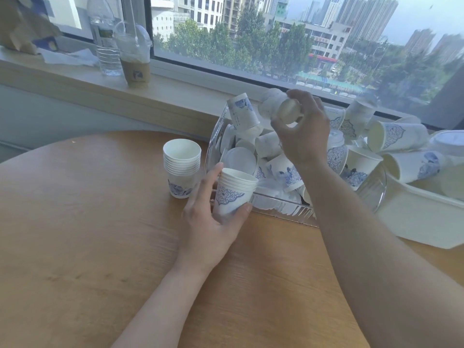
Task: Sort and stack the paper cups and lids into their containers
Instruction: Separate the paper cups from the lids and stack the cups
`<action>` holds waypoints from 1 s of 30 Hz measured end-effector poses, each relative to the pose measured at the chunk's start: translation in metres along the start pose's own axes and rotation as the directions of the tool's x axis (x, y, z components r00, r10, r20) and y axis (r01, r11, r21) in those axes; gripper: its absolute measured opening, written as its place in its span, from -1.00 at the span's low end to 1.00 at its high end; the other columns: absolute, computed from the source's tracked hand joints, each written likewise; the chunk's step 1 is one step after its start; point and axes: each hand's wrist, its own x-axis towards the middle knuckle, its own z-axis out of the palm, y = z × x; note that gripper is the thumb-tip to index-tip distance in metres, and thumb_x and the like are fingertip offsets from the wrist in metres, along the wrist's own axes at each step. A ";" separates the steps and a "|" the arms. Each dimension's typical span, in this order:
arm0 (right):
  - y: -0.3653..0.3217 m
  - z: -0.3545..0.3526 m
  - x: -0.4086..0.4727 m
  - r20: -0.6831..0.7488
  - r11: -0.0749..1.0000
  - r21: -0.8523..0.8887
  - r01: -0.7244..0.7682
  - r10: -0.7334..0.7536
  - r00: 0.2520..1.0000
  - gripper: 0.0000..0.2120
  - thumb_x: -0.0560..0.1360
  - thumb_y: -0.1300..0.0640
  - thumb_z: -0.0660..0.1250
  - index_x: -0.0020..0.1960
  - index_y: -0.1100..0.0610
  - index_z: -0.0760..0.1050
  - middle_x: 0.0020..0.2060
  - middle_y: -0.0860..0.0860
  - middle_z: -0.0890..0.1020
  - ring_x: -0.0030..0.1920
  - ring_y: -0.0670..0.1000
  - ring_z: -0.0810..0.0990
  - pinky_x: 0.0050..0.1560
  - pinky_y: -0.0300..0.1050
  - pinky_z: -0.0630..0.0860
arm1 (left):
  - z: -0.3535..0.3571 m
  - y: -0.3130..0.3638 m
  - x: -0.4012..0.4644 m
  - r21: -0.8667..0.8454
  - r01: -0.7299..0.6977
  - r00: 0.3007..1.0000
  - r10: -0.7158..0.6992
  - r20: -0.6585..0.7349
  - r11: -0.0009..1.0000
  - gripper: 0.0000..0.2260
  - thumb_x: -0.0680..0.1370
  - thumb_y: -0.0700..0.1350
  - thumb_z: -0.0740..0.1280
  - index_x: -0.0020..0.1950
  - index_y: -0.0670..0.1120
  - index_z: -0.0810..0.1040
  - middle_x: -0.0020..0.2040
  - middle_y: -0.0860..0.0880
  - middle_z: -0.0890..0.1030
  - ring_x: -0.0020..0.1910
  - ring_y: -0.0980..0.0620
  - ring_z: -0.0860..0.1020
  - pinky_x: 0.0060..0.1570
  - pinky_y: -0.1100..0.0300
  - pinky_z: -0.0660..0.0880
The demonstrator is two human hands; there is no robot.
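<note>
At the frame's centre, bare wooden table (88,234) spreads wide to the lower left, while the clear bin (281,205) of jumbled paper cups crowds the right. The left hand (213,222) grips a nested cup stack (234,190), upright, mouth tilted up-right. The right hand (305,131), raised above the bin, pinches a single cup (278,109) lying sideways, its mouth toward the camera. Another stack (181,169) stands upright just left.

No text anywhere is sharp enough to read.
</note>
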 end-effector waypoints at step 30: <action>-0.002 -0.019 -0.115 0.327 0.965 0.263 -0.019 -0.071 0.942 -0.55 0.66 0.00 0.37 0.53 -0.13 0.45 0.05 -0.15 0.62 0.09 -0.04 0.61 0.17 -0.13 0.56 | 0.005 -0.008 0.001 -0.028 -0.059 0.998 0.059 0.009 0.998 -0.25 0.48 0.17 0.47 0.64 0.05 0.36 0.45 0.10 0.53 0.46 0.20 0.46 0.40 0.25 0.44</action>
